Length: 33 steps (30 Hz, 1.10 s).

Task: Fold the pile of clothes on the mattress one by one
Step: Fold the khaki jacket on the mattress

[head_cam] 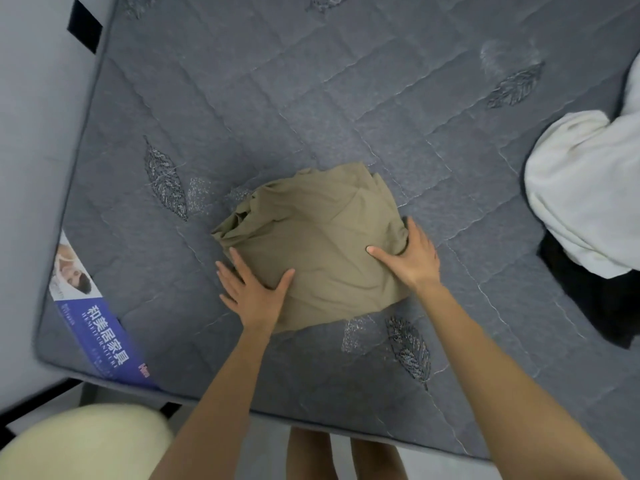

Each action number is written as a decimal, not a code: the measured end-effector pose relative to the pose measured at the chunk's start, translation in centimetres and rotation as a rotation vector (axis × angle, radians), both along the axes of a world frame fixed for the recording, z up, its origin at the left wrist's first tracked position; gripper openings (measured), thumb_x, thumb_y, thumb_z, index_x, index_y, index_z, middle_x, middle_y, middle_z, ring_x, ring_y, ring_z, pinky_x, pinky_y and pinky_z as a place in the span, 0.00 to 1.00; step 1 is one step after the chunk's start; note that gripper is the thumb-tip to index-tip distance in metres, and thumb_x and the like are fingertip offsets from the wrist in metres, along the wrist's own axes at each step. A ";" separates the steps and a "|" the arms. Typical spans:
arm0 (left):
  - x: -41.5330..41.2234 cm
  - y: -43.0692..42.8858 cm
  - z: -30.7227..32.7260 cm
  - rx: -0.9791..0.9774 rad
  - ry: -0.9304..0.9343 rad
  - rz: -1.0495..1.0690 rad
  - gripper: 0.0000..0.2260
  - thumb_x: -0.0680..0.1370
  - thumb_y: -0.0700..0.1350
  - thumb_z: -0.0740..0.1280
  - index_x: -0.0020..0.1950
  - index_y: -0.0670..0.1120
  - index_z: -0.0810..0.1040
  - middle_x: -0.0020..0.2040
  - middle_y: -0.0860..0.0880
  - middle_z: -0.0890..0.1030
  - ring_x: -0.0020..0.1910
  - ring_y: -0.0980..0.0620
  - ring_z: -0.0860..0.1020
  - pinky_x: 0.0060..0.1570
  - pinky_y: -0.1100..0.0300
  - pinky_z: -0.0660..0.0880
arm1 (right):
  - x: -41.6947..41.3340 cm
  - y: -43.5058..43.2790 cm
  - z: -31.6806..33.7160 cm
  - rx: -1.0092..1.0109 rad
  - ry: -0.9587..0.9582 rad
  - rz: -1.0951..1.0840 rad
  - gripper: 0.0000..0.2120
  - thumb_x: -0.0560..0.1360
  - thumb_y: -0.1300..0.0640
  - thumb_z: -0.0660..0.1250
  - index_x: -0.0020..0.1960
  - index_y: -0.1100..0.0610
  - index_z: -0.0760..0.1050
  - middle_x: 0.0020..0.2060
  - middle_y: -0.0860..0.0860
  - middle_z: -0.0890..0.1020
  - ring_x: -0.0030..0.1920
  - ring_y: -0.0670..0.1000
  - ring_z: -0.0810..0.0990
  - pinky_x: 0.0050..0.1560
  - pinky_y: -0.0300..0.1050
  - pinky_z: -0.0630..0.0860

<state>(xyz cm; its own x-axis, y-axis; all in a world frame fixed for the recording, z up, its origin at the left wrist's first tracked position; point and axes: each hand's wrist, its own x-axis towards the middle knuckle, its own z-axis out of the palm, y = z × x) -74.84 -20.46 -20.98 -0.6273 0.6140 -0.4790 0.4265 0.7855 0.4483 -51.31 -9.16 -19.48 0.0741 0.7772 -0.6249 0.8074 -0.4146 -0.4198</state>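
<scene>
The left forearm (221,386) and right forearm (491,358) are bare and slender along all their visible length. Two bare legs (311,452) show side by side just below the mattress's (346,98) near edge.

The mattress (346,98) is covered in grey quilted cloth, matt and faintly heathered, with stitched seams sunk into it. Leaf motifs (165,180) are embroidered in thread that glints a little. The khaki garment (322,237) is made of thin, smooth cloth, matt and softly creased. The white garment (581,188) is seen as thicker, fuzzier cloth; the black cloth (595,299) is matt. The label (100,327) is printed on a smooth, slightly shiny band.
</scene>
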 end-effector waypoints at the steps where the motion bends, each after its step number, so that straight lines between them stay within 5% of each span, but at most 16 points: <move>1: -0.4 0.0 -0.2 -0.011 -0.054 0.128 0.53 0.69 0.65 0.71 0.79 0.48 0.38 0.79 0.44 0.42 0.78 0.46 0.43 0.74 0.42 0.42 | -0.3 0.5 -0.3 -0.023 0.015 0.033 0.53 0.66 0.31 0.70 0.79 0.50 0.47 0.78 0.50 0.55 0.77 0.56 0.51 0.75 0.59 0.52; 5: -0.8 -0.6 -0.9 -0.030 -0.131 0.181 0.46 0.72 0.60 0.70 0.78 0.40 0.49 0.79 0.44 0.49 0.78 0.46 0.46 0.75 0.47 0.46 | -1.7 0.9 -0.5 0.002 0.143 -0.014 0.52 0.65 0.34 0.73 0.78 0.50 0.50 0.75 0.48 0.63 0.74 0.53 0.62 0.72 0.56 0.61; 9: -1.0 -1.2 -0.2 0.176 -0.305 0.266 0.27 0.72 0.55 0.73 0.64 0.47 0.65 0.63 0.51 0.72 0.67 0.47 0.68 0.68 0.53 0.66 | -2.4 1.5 0.1 -0.126 0.344 -0.245 0.41 0.64 0.40 0.77 0.69 0.55 0.67 0.64 0.49 0.76 0.63 0.52 0.75 0.65 0.49 0.71; 13: -0.5 -0.8 1.7 0.248 -0.494 0.267 0.26 0.75 0.45 0.73 0.64 0.50 0.59 0.58 0.57 0.70 0.60 0.57 0.70 0.61 0.65 0.66 | -2.6 0.6 0.5 -0.184 0.335 -0.174 0.26 0.65 0.44 0.78 0.58 0.55 0.78 0.55 0.51 0.83 0.56 0.53 0.80 0.61 0.53 0.75; 18: -1.7 -0.6 5.0 0.359 -0.493 0.312 0.25 0.74 0.42 0.73 0.68 0.46 0.67 0.58 0.55 0.74 0.55 0.59 0.74 0.59 0.64 0.70 | -3.6 -1.3 3.3 0.023 0.329 -0.211 0.12 0.68 0.48 0.76 0.46 0.53 0.80 0.45 0.49 0.84 0.50 0.53 0.82 0.54 0.54 0.78; 22: -5.5 -0.8 8.7 0.480 -0.483 0.321 0.19 0.74 0.41 0.73 0.63 0.48 0.72 0.53 0.59 0.77 0.48 0.70 0.75 0.48 0.75 0.73 | -6.7 -3.1 7.3 0.147 0.468 -0.297 0.06 0.71 0.53 0.75 0.43 0.51 0.79 0.40 0.44 0.83 0.46 0.47 0.82 0.54 0.51 0.79; 29: -15.6 -2.8 12.7 0.572 -0.363 0.285 0.15 0.75 0.43 0.72 0.60 0.49 0.74 0.51 0.60 0.78 0.45 0.72 0.76 0.45 0.77 0.72 | -16.5 -7.6 11.1 0.282 0.598 -0.396 0.05 0.72 0.55 0.74 0.44 0.56 0.80 0.41 0.48 0.84 0.43 0.45 0.82 0.49 0.45 0.78; 33: -21.8 -5.6 12.8 0.559 -0.328 0.269 0.17 0.74 0.45 0.74 0.61 0.46 0.75 0.52 0.56 0.80 0.49 0.64 0.77 0.51 0.71 0.75 | -22.3 -11.7 10.9 0.277 0.619 -0.459 0.06 0.72 0.55 0.74 0.43 0.56 0.80 0.39 0.46 0.84 0.42 0.44 0.82 0.48 0.43 0.78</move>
